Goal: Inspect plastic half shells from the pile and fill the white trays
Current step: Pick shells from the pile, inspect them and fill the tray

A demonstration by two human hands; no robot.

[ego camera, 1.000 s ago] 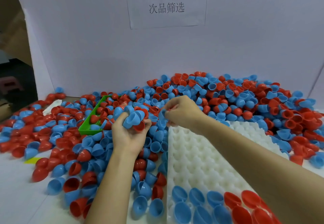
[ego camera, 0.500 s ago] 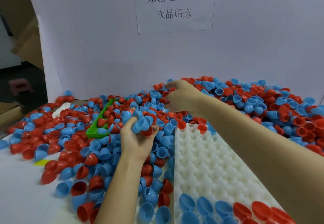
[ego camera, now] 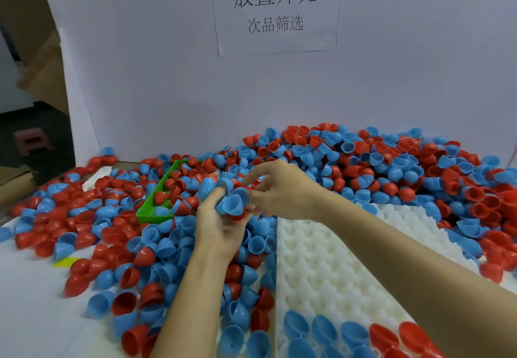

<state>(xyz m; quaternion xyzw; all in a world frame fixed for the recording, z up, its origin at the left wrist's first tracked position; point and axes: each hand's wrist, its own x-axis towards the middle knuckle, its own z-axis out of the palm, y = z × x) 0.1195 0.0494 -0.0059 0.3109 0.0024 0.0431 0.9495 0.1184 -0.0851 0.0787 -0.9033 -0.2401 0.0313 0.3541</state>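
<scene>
A big pile of red and blue half shells (ego camera: 391, 167) covers the table up to the white back wall. My left hand (ego camera: 221, 223) is raised over the pile and holds a bunch of several shells (ego camera: 230, 203), mostly blue with a red one under them. Directly to its right, my right hand (ego camera: 282, 189) has its fingertips curled at that bunch; whether it pinches a shell cannot be told. The white dimpled tray (ego camera: 321, 259) lies under my right forearm. Its near rows hold blue shells (ego camera: 321, 329) and red shells (ego camera: 397, 335).
A small green bin (ego camera: 156, 203) with a few shells in it sits in the pile left of my hands. A paper sign (ego camera: 275, 7) hangs on the wall. Left of the wall there are cardboard and a dark floor. A yellow scrap (ego camera: 65, 262) lies at the left.
My right hand reached into the far pile, then came back to the bunch in my left hand. The left hand stayed raised with its shells. My head tilted up a little.
</scene>
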